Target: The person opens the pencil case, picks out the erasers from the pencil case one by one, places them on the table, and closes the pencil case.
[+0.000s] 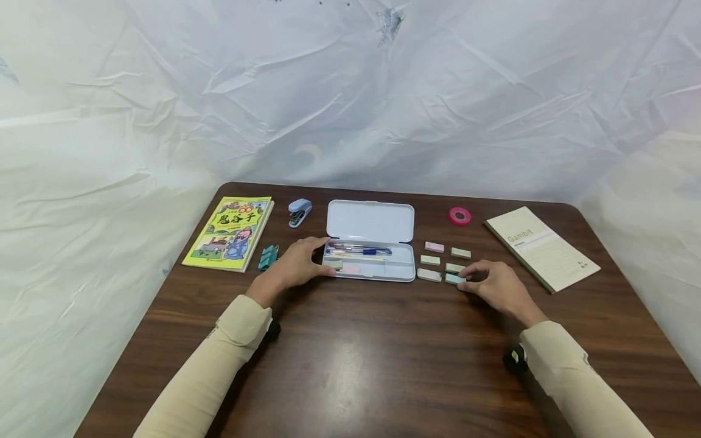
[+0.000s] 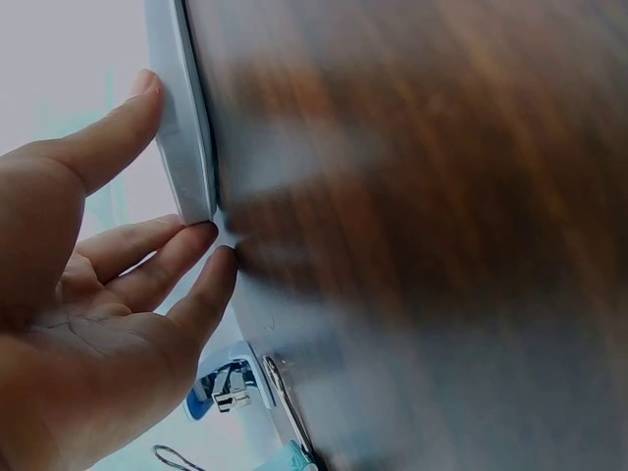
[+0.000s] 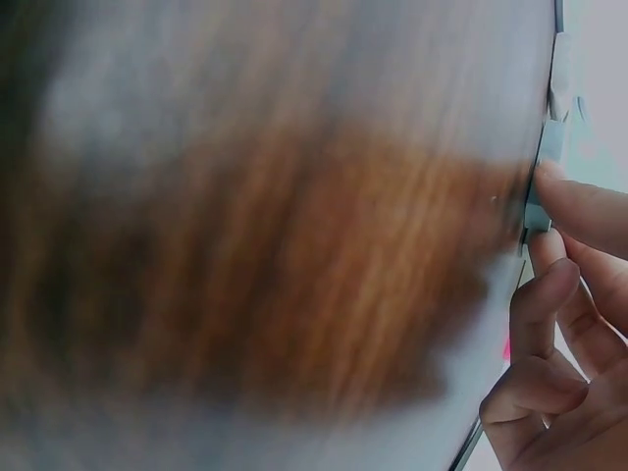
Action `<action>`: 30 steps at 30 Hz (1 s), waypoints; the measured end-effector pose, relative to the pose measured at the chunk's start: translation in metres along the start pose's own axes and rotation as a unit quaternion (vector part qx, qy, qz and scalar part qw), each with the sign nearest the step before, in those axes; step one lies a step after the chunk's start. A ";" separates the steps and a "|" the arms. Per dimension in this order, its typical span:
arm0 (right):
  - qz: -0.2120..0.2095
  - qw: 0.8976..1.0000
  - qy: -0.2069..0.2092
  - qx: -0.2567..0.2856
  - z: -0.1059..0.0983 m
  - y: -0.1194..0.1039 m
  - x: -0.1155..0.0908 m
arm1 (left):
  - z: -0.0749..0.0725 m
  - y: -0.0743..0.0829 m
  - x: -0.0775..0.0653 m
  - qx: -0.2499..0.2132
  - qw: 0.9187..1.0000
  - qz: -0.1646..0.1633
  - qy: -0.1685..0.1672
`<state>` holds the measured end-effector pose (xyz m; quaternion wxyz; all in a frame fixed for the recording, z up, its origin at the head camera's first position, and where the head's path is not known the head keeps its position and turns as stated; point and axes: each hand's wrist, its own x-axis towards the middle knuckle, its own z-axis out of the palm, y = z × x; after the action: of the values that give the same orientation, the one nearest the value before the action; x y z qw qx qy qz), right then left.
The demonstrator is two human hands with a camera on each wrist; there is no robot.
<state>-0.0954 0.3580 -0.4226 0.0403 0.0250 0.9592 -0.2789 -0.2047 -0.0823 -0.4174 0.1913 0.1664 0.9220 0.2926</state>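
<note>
A white pencil case (image 1: 370,221) lies with its lid back, holding pens (image 1: 358,249), a pale green eraser (image 1: 334,264) and a pink one (image 1: 352,269). My left hand (image 1: 296,263) grips its left end, thumb on the front wall (image 2: 177,137) and fingertips at the end corner. To the right of the case, several small pastel erasers stand in two rough columns, among them a pink one (image 1: 434,247) and a white one (image 1: 429,275). My right hand (image 1: 497,286) pinches the light blue eraser (image 1: 453,279) at the front right; its fingertips partly cover that block.
On the left are a yellow comic book (image 1: 227,234), a blue stapler (image 1: 299,212) and teal binder clips (image 1: 268,257). A pink tape roll (image 1: 460,215) and a cream notebook (image 1: 542,248) lie on the right. The brown table (image 1: 350,353) meets pale cloth behind.
</note>
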 end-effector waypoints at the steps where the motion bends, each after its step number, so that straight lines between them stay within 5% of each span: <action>1: 0.000 1.000 0.000 -0.002 0.000 0.000 0.000 | 0.001 -0.003 0.002 -0.002 1.000 -0.002 0.002; 11: 0.005 1.000 -0.002 -0.021 -0.006 -0.002 0.000 | 0.018 -0.035 0.030 0.012 1.000 0.008 0.003; 19: -0.016 1.000 0.013 -0.008 -0.001 -0.023 0.008 | 0.008 -0.018 0.014 0.008 1.000 0.003 0.002; 30: -0.055 0.998 0.005 0.022 0.031 -0.089 0.035 | 0.004 -0.009 0.008 0.015 1.000 0.011 -0.001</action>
<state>-0.1344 0.2673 -0.4039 0.0194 -0.0252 0.9528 -0.3020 -0.2113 -0.0843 -0.4276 0.1867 0.1795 0.9244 0.2801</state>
